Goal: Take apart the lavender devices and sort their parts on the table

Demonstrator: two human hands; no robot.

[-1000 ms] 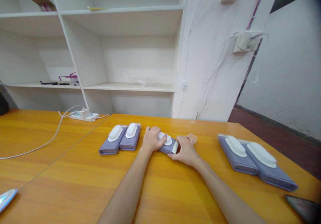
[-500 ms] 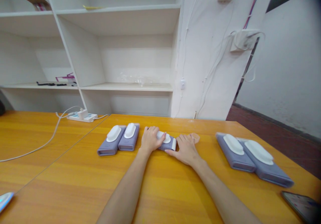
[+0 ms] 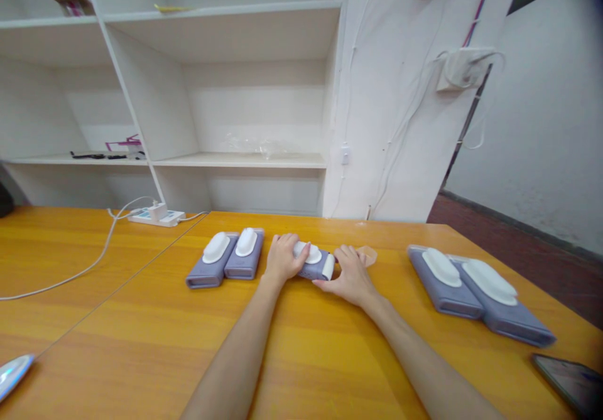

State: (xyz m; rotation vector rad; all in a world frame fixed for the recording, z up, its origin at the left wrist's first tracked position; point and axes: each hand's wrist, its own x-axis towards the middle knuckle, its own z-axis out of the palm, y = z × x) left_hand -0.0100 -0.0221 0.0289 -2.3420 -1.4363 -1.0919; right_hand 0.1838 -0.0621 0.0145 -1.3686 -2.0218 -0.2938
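A small purple pack [image 3: 315,271] with a white oval lid, like a wet-wipes pack, lies on the wooden table between my hands. My left hand [image 3: 284,258] is wrapped over its left end, thumb across the lid. At the pack's right end is a white strip [image 3: 329,267]. My right hand [image 3: 352,277] curves around that end, thumb along the near edge and fingers at the far corner. A clear round film-like piece [image 3: 367,255] shows just behind my right hand. Left of my hands lie two similar packs [image 3: 244,263]; their lids face up.
Two more purple packs [image 3: 513,319] lie on the right, a phone [image 3: 572,382] at the front right. A white power strip [image 3: 162,219] with a cable sits at the back left, near white shelves [image 3: 245,159]. A glowing white device [image 3: 14,373] rests at the left edge.
My right hand's fingers have curled more around the pack's right end, and the white strip there shows more. My left hand keeps its hold. The camera has shifted slightly.
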